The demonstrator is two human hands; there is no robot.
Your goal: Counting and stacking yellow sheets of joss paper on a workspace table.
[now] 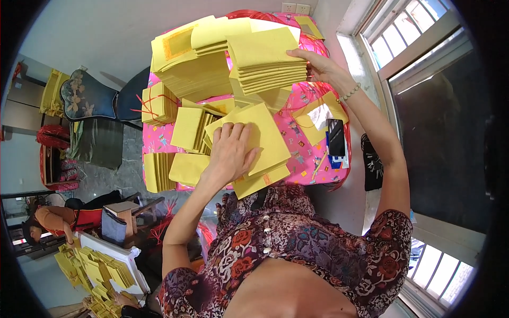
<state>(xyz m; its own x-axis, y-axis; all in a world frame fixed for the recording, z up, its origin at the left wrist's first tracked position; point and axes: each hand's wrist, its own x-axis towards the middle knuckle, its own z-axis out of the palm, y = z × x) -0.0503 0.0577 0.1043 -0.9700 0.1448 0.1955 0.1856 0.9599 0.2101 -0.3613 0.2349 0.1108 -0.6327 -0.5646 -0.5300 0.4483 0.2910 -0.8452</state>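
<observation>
My left hand [230,153] lies on a square stack of yellow paper [268,139] near the table's front edge, fingers stretched over its top and thumb apart. Farther back on the right, my right hand [318,66] grips the right edge of a thick bundle of folded yellow paper [268,58]. Its thumb is on top and the other fingers are mostly hidden at the side. Behind and left of that bundle stands a large pile of folded yellow paper [196,74]. Smaller yellow packets [186,129] lie left of my left hand.
A pink patterned cloth [302,164] covers the table. At its right lie a dark phone [335,138] and loose yellow sheets [313,114]. A packet tied with red string [159,103] sits at the left edge. Another person [63,217] is at the lower left; a window [435,79] is at right.
</observation>
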